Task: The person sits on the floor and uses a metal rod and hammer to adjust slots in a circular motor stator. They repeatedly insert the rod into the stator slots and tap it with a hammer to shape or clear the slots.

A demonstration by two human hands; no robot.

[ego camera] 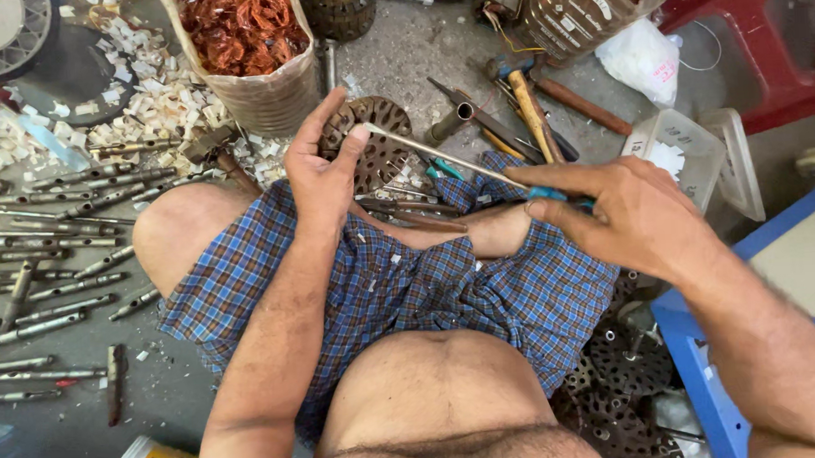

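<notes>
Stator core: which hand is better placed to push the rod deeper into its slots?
Right. The right hand already grips the rod's blue handle, with the rod aimed at the stator core. The left hand is wrapped around the core, steadying it.

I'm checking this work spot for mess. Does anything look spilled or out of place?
Yes. Small white scraps lie scattered across the floor at upper left, spreading between the metal rods and the sack of copper wire. A few cling to the checked cloth on the lap.
</notes>
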